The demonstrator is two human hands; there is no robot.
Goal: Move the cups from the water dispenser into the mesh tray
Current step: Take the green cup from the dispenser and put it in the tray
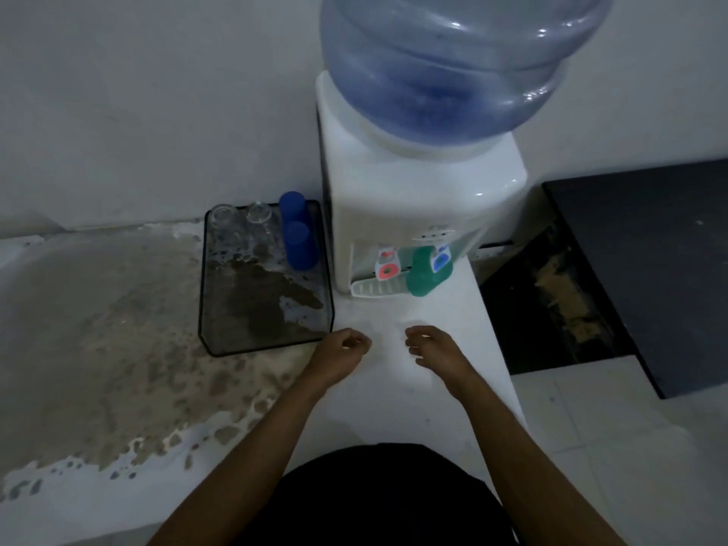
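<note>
A green cup (423, 273) stands upside down on the drip tray (374, 287) of the white water dispenser (413, 191), under the blue tap. To the dispenser's left the dark mesh tray (220, 340) holds two blue cups (297, 234) and two clear glasses (240, 218) along its far edge. My left hand (342, 350) hovers at the tray's near right corner, fingers loosely curled and empty. My right hand (431, 344) hangs beside it over the white counter, fingers apart, holding nothing.
A big blue water bottle (453, 61) tops the dispenser. The counter (98, 348) to the left is stained brown and peeling. A black cabinet top (650, 250) lies to the right, beyond a dark gap. The wall rises close behind.
</note>
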